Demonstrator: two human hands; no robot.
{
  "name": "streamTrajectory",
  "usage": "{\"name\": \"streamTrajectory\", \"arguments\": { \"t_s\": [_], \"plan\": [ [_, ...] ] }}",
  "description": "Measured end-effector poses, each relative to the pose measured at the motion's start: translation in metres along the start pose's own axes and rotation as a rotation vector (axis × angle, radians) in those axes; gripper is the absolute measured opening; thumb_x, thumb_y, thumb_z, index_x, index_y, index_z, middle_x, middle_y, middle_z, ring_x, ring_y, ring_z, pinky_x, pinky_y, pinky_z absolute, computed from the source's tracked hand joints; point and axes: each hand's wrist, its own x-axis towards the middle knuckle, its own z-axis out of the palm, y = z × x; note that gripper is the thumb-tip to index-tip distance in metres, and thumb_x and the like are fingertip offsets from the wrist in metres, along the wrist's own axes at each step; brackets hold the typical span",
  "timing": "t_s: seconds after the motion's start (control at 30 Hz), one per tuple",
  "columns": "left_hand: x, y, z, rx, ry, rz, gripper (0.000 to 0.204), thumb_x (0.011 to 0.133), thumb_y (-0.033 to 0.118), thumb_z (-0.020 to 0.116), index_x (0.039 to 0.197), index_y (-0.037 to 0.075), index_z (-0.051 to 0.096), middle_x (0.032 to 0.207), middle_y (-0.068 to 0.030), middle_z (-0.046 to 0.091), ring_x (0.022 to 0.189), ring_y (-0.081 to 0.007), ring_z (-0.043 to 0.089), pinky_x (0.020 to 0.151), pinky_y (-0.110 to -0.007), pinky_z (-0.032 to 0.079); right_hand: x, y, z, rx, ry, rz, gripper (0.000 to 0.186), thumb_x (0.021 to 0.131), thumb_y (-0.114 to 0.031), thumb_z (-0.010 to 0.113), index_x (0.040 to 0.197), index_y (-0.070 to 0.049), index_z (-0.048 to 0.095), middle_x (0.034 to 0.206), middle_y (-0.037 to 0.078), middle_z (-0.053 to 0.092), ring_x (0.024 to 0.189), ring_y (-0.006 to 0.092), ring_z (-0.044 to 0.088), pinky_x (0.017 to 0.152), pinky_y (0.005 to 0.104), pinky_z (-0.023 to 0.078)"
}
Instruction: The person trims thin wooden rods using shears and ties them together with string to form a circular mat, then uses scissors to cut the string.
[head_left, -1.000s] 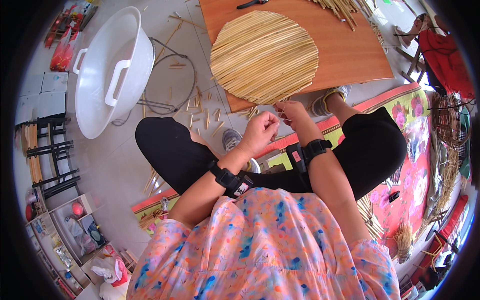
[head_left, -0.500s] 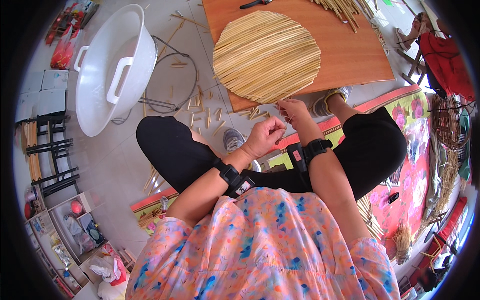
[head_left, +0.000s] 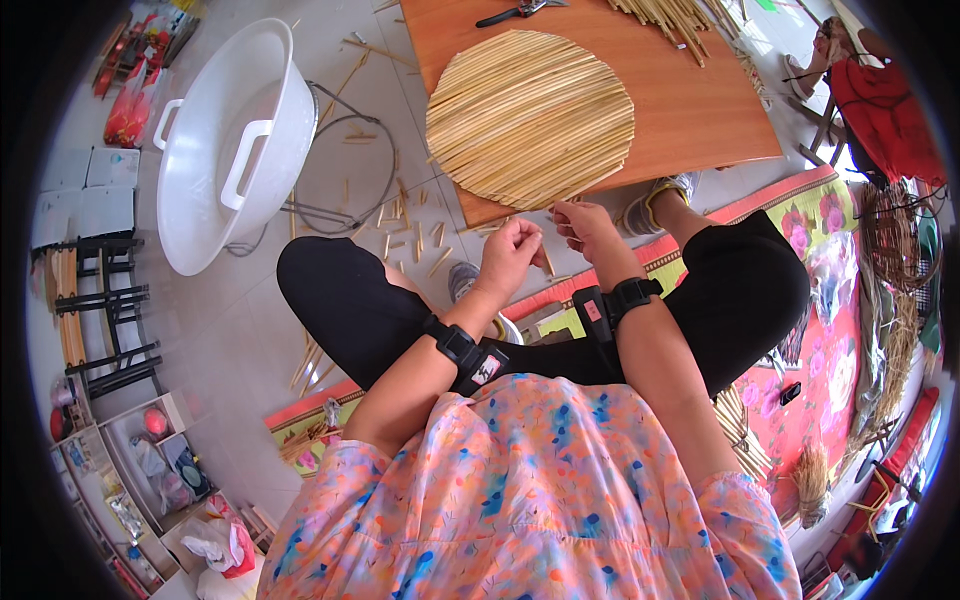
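A red and yellow-green floral cloth [head_left: 835, 400] is spreading over the pale tiled floor [head_left: 240, 320], passing below the near edge of the orange-brown wooden counter [head_left: 700, 120]. A deep white basin with two handles [head_left: 195, 170] is leaning on its side on the floor, well apart from the counter's left edge. The round, flat mat of straw-coloured stalks laid side by side [head_left: 530, 115] is resting on the counter by its near-left corner, its rim reaching about to the left and near edges. A looped grey cable [head_left: 350, 222] is lying on the floor between basin and counter. A loose bundle of straw-coloured stalks [head_left: 665, 22] is lying on the counter beyond the round mat, farther from the near edge. The left hand [head_left: 512, 258] is hovering just off the near-left corner, its grip drawing thumb and fingers close together; the right hand [head_left: 588, 228] is bending its fingers in a narrow grip beside the near edge, by the mat's rim. Whether either grip is fully closing, or pinching something thin, I cannot tell. Dark-handled shears [head_left: 522, 12] are lying beyond the mat, and short cut stalk pieces [head_left: 440, 262] are scattering across the floor off the near-left corner.
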Motion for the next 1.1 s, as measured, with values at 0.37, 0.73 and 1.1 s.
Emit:
{"name": "streamTrajectory", "arguments": {
  "t_s": [0.37, 0.73, 1.1],
  "plan": [
    [0.013, -0.009, -0.007, 0.582, 0.233, 0.077, 0.011, 0.081, 0.012, 0.064, 0.082, 0.001, 0.063, 0.068, -0.0042, 0.062, 0.062, -0.0101, 0.057, 0.057, -0.026, 0.044, 0.002, 0.009, 0.000, -0.015, 0.005, -0.041, 0.012, 0.079, -0.016, 0.066, 0.084, -0.007, 0.061, 0.075, 0.004, 0.063, 0.057, 0.0106, 0.056, 0.042, 0.0250, 0.035],
    [0.016, -0.013, -0.005, 0.777, 0.201, 0.035, 0.010, 0.075, 0.011, 0.066, 0.083, 0.005, 0.066, 0.075, -0.0128, 0.065, 0.069, -0.0234, 0.062, 0.064, -0.033, 0.048, 0.000, 0.007, 0.000, 0.052, -0.043, -0.053, 0.009, 0.082, -0.011, 0.063, 0.084, -0.003, 0.058, 0.071, 0.006, 0.063, 0.050, 0.0111, 0.056, 0.037, 0.0242, 0.035],
    [0.035, -0.022, 0.003, 0.741, 0.206, 0.055, 0.009, 0.075, 0.012, 0.063, 0.078, 0.005, 0.068, 0.073, -0.0151, 0.065, 0.068, -0.0283, 0.064, 0.062, -0.036, 0.049, -0.008, 0.002, 0.003, 0.027, -0.042, -0.036, 0.007, 0.083, -0.010, 0.064, 0.080, -0.004, 0.062, 0.069, 0.004, 0.064, 0.053, 0.0077, 0.059, 0.040, 0.0201, 0.040]
  ]
}}
